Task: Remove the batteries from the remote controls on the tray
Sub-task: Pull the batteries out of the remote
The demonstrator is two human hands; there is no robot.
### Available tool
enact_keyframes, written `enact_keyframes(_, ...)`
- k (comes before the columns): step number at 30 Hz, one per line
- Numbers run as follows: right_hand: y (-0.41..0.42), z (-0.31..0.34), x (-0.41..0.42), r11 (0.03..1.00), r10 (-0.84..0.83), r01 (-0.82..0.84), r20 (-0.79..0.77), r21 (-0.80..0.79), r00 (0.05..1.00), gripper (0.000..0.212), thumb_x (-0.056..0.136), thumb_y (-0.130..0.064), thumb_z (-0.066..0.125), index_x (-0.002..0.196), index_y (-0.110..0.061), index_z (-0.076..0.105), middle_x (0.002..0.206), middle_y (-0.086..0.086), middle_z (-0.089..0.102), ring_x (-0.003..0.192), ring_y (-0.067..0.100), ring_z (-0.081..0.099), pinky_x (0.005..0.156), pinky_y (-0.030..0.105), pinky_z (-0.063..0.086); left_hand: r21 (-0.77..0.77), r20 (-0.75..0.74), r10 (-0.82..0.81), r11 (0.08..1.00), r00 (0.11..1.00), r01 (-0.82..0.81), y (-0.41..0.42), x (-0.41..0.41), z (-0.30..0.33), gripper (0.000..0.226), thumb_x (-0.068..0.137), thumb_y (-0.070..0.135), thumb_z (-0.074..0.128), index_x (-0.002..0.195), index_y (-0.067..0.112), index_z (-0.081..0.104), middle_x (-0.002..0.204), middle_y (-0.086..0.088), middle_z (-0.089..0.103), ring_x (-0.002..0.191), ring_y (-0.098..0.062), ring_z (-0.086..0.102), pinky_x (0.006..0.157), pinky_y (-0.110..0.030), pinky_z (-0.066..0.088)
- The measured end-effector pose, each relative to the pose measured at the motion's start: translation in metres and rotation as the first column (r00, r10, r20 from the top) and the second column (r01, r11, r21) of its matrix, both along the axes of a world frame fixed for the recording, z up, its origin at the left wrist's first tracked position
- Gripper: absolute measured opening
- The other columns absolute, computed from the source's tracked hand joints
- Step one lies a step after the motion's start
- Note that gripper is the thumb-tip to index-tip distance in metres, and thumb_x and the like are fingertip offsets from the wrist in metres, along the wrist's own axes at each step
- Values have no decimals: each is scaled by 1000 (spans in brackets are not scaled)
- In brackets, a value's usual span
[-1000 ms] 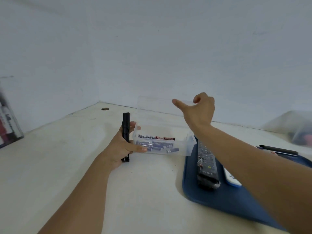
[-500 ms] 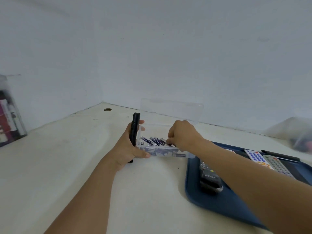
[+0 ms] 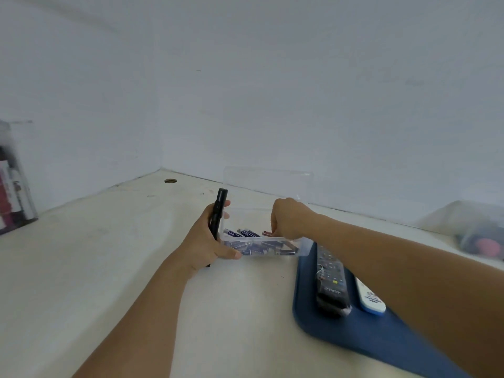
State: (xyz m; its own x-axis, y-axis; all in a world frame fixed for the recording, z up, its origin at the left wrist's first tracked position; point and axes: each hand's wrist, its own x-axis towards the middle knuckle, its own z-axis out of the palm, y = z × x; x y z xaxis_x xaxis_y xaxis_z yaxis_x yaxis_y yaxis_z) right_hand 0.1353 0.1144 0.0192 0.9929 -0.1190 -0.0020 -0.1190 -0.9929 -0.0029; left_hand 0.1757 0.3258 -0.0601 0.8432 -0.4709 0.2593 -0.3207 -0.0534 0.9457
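Small, stiff, smooth cylinders, those batteries (image 3: 246, 232): light, prone to roll and slip, best pinched at mid-length between thumb and fingertip. Many lying loose in the clear box (image 3: 305, 248) near the desk's far edge, just beside the tray's (image 3: 354, 334) far-left corner. Right hand (image 3: 289, 219) lowered into the box, fingers curled downward at a red-tipped cell; whether pinching or letting go, cannot tell. Left hand (image 3: 210, 238) wrapped around a slim black remote (image 3: 218, 211), held upright against the box's left wall, thumb resting along the box front. Remote stiff and light, safest gripped round its middle. Two more remotes, black (image 3: 331, 285) and white (image 3: 371, 297), flat along the tray's left edge.
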Motion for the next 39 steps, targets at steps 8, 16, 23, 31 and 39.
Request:
enact_keyframes(8,4,17,-12,969,-19,-16,-138,-246,990,38,80,-5,72,57,-12,43,55,0,40,48,13,37,41,20,30,-21,-8,22,1000,1000,-22,-2,1,0,112,44,0,95,134,47,48,131,6,50,105,-17,52,75,-27,56)
enact_keyframes(16,7,12,-7,954,-56,-8,-203,-300,978,17,74,7,70,73,-7,60,65,3,51,56,17,47,44,22,36,-8,0,40,999,999,-40,-3,1,0,109,51,-11,94,140,32,47,132,-1,51,116,-16,51,60,-8,49)
enact_keyframes(23,-7,10,-5,1000,24,-25,-43,-18,999,20,84,-2,64,97,-5,78,92,7,76,70,18,62,52,20,42,-25,-55,37,999,998,-38,-4,0,0,100,56,-7,94,139,28,50,129,1,55,68,-14,48,52,-12,47)
enact_keyframes(31,-12,5,-24,470,-223,-79,206,879,953,17,75,9,78,91,4,77,89,22,75,80,32,75,75,35,63,101,-74,175,981,982,-167,10,1,7,96,55,-7,95,133,29,53,131,0,54,92,-17,56,61,-18,48)
enact_keyframes(39,-19,1,-57,-171,-296,-141,85,975,951,21,82,10,73,103,11,71,89,23,71,82,31,72,79,34,62,17,-31,396,918,918,-396,19,-25,34,63,69,51,87,123,29,64,100,13,63,61,-15,51,55,-30,44)
